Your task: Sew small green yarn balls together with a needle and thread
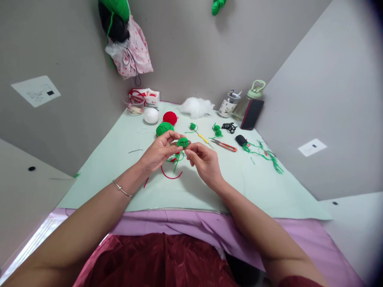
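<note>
From far I see left hand grasping small green knitted piece between thumb and fingers — piece is held over table. Right hand has fingertips at right edge of piece; I cannot tell if they pinch it. Green yarn ball just behind left hand — yellow hook and orange-handled snips beyond right.

The head camera is looking forward and down from behind the near edge of the worktop; it is sitting close to the left hand and right hand, facing the wall.
</note>
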{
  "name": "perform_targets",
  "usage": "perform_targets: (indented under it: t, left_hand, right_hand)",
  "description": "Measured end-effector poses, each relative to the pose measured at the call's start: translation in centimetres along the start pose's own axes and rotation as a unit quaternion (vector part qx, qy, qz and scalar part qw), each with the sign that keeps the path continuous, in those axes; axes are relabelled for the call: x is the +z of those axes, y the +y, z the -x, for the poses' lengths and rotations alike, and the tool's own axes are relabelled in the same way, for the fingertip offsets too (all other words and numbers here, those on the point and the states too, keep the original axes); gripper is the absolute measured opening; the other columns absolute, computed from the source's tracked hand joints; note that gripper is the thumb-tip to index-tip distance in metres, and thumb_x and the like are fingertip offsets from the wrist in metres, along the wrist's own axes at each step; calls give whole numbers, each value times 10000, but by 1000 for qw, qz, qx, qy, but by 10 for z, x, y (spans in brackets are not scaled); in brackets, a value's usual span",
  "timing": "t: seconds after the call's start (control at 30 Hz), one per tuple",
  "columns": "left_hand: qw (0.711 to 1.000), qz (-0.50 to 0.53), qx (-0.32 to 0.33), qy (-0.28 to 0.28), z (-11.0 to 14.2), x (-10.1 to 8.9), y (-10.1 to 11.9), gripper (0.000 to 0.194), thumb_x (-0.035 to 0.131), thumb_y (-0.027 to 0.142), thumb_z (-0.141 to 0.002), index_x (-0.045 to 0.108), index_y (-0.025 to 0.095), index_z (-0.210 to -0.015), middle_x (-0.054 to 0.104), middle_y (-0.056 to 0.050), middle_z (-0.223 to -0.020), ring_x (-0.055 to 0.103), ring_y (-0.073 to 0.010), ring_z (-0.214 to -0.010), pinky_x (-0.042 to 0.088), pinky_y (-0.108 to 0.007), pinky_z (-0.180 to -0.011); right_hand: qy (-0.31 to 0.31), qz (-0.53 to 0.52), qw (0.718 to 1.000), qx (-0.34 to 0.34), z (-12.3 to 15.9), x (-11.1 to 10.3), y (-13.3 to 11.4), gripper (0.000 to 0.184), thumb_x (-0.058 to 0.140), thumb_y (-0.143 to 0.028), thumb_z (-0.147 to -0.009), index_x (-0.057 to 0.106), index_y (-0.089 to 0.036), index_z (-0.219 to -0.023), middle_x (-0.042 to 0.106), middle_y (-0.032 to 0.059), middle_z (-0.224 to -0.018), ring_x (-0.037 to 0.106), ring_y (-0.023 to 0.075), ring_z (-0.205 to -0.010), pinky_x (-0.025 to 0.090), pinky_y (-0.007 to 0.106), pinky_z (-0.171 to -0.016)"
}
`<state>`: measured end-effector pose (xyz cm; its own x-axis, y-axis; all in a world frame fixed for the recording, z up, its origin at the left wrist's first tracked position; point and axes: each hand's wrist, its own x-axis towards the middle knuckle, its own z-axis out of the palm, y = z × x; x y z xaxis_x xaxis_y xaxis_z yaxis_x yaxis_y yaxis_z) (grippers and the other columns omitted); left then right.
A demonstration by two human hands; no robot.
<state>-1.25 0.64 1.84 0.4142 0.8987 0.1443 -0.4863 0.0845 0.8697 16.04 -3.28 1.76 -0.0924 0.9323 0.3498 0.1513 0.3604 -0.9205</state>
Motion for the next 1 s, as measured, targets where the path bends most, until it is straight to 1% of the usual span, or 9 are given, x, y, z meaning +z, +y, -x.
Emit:
perform_targets:
  t: [0.23,0.33,0.47,0.6,0.7,0.83,0.93,1.0]
  left_hand:
    - [1000,9,3,-14,0,-1,0,324,850,145,-704,590,188,-893,663,2,-1040,678,-131,-934,509,-282,-906]
    - [1000,11,-2,-10,0,-2,-1,326,844,140,-713,588,190,-909,670,-5,-1073,685,-145,-971,506,-297,-933]
    - [1000,11,-5,-6,0,-4,-1,330,846,149,-715,586,190,-914,671,-16,-1116,688,-180,-1050,504,-318,-961]
    - [1000,15,0,-7,0,-4,-3,336,848,151,-712,581,192,-913,670,-12,-1091,692,-192,-1073,514,-309,-946]
    - [1000,14,1,-2,0,-3,-5,348,853,152,-704,570,193,-901,674,-16,-1087,687,-205,-1097,517,-311,-943]
    - [1000,8,-1,1,0,-1,-8,358,860,159,-690,558,185,-882,669,-33,-1149,680,-221,-1112,522,-323,-929]
    - [1000,2,3,5,-1,-1,-10,353,856,173,-694,558,185,-883,665,-37,-1161,679,-208,-1081,521,-315,-902]
    - [1000,-10,6,8,-1,-1,-10,331,842,182,-714,568,187,-899,665,-32,-1145,673,-180,-1034,516,-300,-878]
  right_hand:
    - [2,1,1000,1,1,1,-2,212,669,-401,-864,654,-191,-838,554,-28,-634,466,91,-512,390,253,-511]
    - [7,-6,1000,6,2,3,0,206,668,-400,-861,664,-194,-865,558,-27,-633,473,94,-512,395,253,-506]
    - [7,-31,999,18,2,5,1,185,668,-376,-860,676,-193,-883,564,-30,-625,482,95,-508,401,250,-499]
    - [9,-60,998,26,3,8,2,187,680,-379,-858,671,-192,-868,570,-34,-623,492,91,-502,410,247,-499]
    - [11,-94,995,35,4,11,3,218,706,-405,-843,649,-195,-834,582,-37,-628,503,86,-495,427,243,-496]
    - [19,-139,988,57,4,15,6,288,748,-449,-813,622,-190,-791,600,-39,-632,529,82,-492,463,233,-497]
    - [16,-156,984,79,2,15,8,334,770,-476,-790,611,-182,-777,618,-36,-633,547,79,-488,478,226,-495]
    - [9,-164,981,102,0,14,8,357,786,-484,-773,602,-178,-779,632,-33,-632,555,79,-488,483,222,-493]
